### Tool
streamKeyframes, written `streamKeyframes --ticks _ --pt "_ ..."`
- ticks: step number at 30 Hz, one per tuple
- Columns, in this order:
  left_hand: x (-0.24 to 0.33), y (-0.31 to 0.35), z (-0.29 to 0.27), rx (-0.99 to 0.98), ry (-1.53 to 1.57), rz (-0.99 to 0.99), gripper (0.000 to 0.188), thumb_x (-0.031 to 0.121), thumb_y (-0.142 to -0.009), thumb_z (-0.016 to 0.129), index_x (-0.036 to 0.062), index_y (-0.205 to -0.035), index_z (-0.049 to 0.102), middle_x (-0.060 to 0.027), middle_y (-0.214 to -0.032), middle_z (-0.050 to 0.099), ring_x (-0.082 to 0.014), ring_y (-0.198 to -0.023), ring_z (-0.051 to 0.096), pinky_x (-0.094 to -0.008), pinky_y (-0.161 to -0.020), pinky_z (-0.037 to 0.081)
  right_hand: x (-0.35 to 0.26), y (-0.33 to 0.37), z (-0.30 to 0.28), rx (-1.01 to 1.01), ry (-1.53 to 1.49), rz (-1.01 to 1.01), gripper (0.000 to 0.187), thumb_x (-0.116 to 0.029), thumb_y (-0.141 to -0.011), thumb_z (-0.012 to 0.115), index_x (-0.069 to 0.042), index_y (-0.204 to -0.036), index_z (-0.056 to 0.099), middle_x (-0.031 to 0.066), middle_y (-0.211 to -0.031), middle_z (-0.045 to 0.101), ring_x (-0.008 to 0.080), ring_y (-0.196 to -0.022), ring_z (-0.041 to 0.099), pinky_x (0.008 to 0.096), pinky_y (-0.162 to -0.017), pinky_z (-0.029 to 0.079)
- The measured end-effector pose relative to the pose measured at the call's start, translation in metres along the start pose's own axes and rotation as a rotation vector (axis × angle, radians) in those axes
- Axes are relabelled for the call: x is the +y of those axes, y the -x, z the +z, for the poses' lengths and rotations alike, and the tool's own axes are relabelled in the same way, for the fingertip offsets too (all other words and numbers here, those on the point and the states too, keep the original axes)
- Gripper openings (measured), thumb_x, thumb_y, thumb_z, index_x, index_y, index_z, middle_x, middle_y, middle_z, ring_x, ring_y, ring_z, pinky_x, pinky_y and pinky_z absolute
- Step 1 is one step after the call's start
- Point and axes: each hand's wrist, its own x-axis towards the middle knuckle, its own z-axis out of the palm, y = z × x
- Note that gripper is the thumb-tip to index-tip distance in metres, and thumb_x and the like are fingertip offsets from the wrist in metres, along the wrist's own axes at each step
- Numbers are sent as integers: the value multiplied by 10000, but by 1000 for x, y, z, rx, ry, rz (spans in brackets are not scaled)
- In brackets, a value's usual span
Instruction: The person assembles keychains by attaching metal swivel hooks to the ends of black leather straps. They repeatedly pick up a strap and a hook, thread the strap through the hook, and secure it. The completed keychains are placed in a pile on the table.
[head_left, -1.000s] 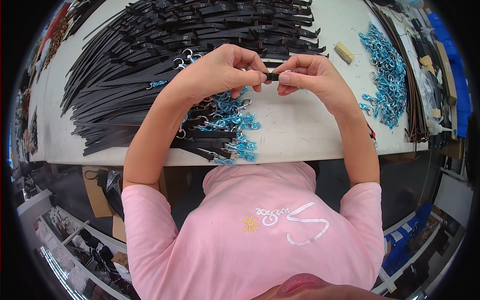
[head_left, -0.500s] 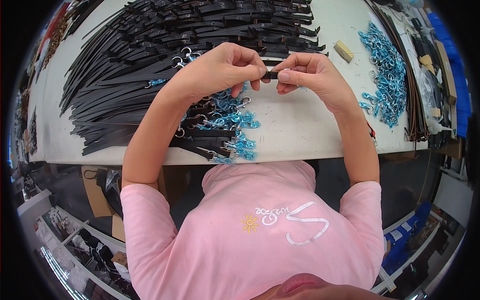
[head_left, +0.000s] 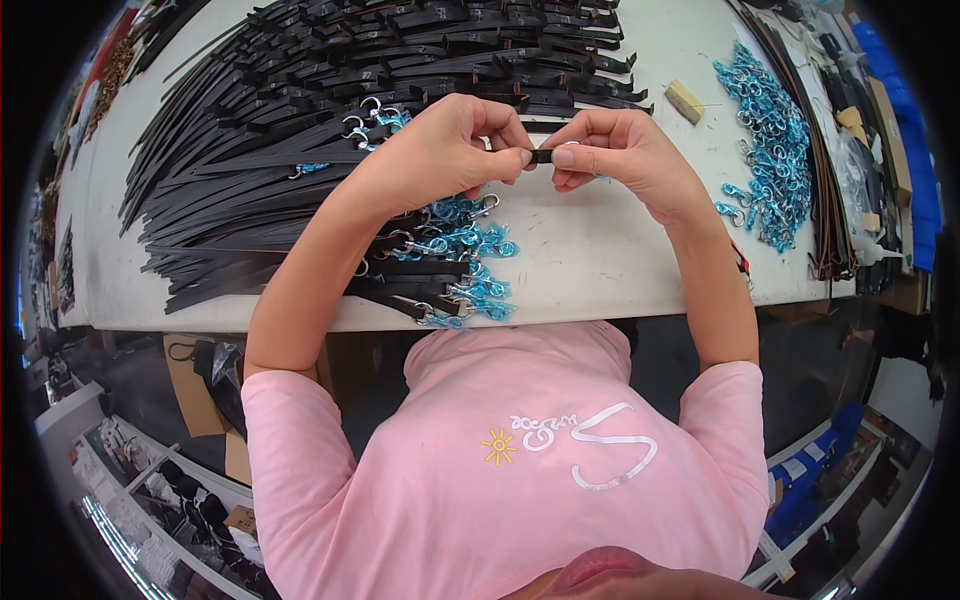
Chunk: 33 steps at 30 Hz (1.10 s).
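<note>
Between my hands, above the white table, is the end of a black strap. My left hand pinches it from one side with thumb and forefinger. From the other side my right hand grips the strap's tip, its thumb lying along the front. A bit of metal ring shows at the right fingertips, though most of it is hidden. Beneath my left wrist lie finished-looking black straps with snap hooks in blue plastic wrap. A big heap of loose black straps spreads behind and to the left.
At the right a pile of blue-wrapped metal snap hooks rests on the white table. A small yellowish block sits between it and the straps. Long brown straps lie along the right edge. Shelves with goods stand below on both sides.
My left hand has lowered slightly, and its thumb and forefinger have shifted on the strap's end. My right hand keeps its grip almost in place.
</note>
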Motion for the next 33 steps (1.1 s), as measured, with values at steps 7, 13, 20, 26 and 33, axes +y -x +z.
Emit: streamKeyframes --ticks 7,13,20,26,33 --pt "5 3 -2 -1 -34 -5 190 152 -837 726 -5 -937 687 5 -744 630 -24 -617 513 -190 -521 409 -3 1 1 17 -3 -21 215 -170 -888 713 2 -1013 688 89 -802 713 131 -732 694 267 -739 566" --pt "3 20 13 305 -471 387 198 79 -810 758 1 -981 695 -10 -858 651 -60 -633 528 -213 -549 405 -5 7 0 -13 -73 -18 211 -195 -895 713 -9 -987 671 62 -809 697 123 -750 685 261 -747 552" --pt "-8 26 23 437 -623 524 226 50 -802 768 57 -1023 727 -22 -831 655 -77 -538 476 -221 -466 366 -3 11 5 -43 -45 -15 247 -230 -910 706 -2 -1004 703 49 -822 691 117 -755 673 238 -742 540" --pt "-10 23 25 415 -587 471 230 43 -811 758 54 -1038 732 -25 -848 667 -76 -579 525 -212 -481 397 -1 11 5 -26 7 -32 232 -216 -920 686 7 -983 695 40 -783 679 100 -722 665 230 -714 530" --pt "-16 19 26 447 -593 494 189 158 -808 779 96 -979 727 -6 -767 624 -115 -494 515 -252 -459 400 0 9 4 -26 -10 16 245 -240 -898 723 -2 -953 712 35 -779 683 98 -708 660 231 -709 545"
